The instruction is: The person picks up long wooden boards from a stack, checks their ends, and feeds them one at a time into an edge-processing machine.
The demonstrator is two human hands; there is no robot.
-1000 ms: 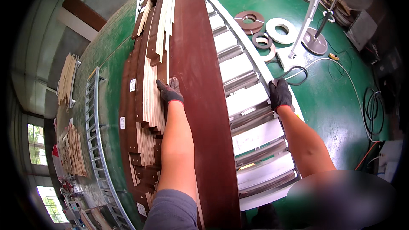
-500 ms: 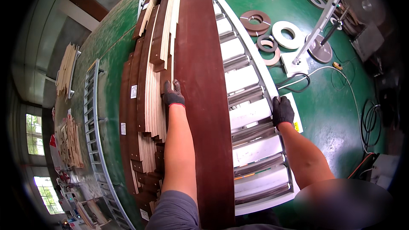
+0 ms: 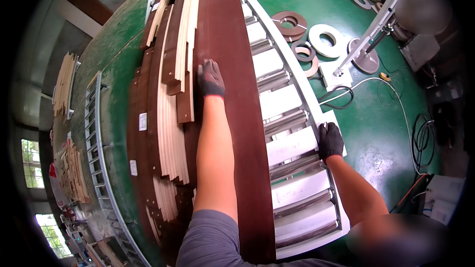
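A long dark brown board (image 3: 232, 118) runs lengthwise down the middle of the view, lying partly on a white roller conveyor (image 3: 292, 143) and partly against a stack of wood strips (image 3: 168, 118) to its left. The left hand (image 3: 210, 78), in a dark glove, rests palm down on the board near its left edge, just beside the ends of the pale and brown strips; its grip is flat and spread, closed around nothing. The bare forearm stretches along the board from the grey sleeve at the lower edge.

The right hand (image 3: 330, 140), also gloved, sits on the outer right rail of the conveyor, about level with the middle rollers. Its fingers seem to curl over the rail's edge, though from this angle it is hard to tell how firmly the grip closes on it.

The stack holds cream-coloured and dark brown strips of differing lengths, some with small white labels. Beyond the conveyor, on the green floor (image 3: 386, 118), lie several rolls of edge banding (image 3: 324, 40) in white and brown, near a metal stand (image 3: 368, 37) with a round base and a loose white cable (image 3: 396, 99). Far left, a second roller rack (image 3: 94, 133) and more bundled wood strips stand near bright windows.
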